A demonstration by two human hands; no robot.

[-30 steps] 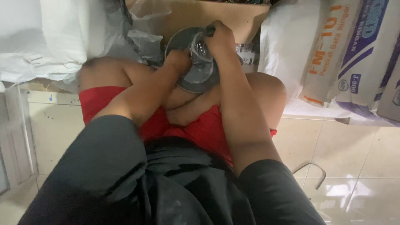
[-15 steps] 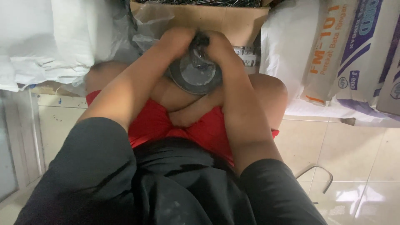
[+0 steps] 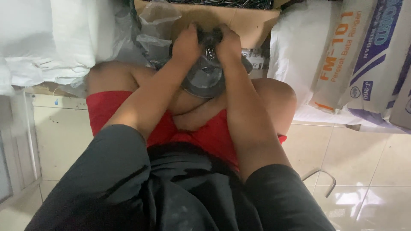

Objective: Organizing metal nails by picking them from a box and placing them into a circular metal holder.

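Here, pale floor tiles [image 3: 364, 171], sacks [image 3: 368, 55] and a cardboard box [image 3: 239, 21] surround the seated person; left hand [image 3: 187, 42] and right hand [image 3: 228, 42], fingers curled tight, grip a dark bundle [image 3: 210, 37] above a grey bowl [image 3: 205, 79].

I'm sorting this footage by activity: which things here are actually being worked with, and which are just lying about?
In hand:
- left hand and right hand, both closed on a dark bundle
- grey round pan under the hands

Lying about:
- cardboard box of dark metal pieces
- printed sacks
- white bags
- clear plastic wrap
- metal handle on the tiled floor
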